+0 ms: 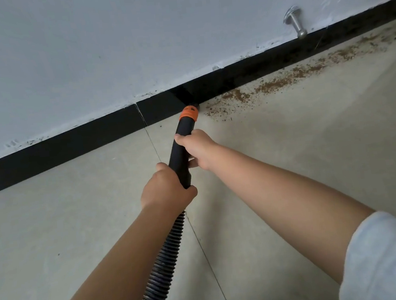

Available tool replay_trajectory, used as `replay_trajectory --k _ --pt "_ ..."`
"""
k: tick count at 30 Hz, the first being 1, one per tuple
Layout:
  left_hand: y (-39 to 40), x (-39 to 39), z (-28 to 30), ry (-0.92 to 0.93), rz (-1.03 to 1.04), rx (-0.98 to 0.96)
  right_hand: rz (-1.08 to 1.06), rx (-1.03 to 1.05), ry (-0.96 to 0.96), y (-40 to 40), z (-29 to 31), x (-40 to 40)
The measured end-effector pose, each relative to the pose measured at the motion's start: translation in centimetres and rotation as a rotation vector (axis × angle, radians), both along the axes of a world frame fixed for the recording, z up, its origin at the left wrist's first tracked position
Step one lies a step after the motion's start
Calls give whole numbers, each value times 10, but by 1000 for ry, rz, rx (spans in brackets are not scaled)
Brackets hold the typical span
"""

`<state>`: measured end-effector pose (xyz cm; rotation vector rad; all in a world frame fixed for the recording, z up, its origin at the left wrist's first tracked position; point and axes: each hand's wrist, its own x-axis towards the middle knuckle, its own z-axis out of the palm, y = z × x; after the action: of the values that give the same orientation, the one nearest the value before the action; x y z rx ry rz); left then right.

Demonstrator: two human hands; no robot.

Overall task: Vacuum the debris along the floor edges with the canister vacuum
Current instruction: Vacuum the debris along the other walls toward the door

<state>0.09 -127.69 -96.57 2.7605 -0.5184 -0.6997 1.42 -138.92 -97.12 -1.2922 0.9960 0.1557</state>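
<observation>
Both hands gripping wand, debris beside doorstop

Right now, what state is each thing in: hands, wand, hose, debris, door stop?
Left hand: grips the wand's rear end.
Right hand: grips the wand further forward.
Wand: tip at the baseboard, at the near end of the debris.
Hose: trails back from the wand, out of frame.
Debris: strewn along the floor edge to the right, not yet picked up.
Door stop: fixed to the wall, nothing touching it.

Soft even daylight, faint shadows, wide-angle bending at edges, slight overall softness
</observation>
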Motion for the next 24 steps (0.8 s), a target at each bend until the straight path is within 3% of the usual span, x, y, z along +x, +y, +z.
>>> replay_trajectory --k 7,10,15,24 --pt "22 -11 0 -49 -1 -28 50 -160 22 21 -6 -5" --pt "48 -17 -3 -9 10 -125 97 -188 -22 39 -10 -10" --pt "95 -12 -5 261 268 -394 95 -10 -62 80 -12 -6" --pt "120 12 0 349 304 -491 72 52 -36 107 -5 21"
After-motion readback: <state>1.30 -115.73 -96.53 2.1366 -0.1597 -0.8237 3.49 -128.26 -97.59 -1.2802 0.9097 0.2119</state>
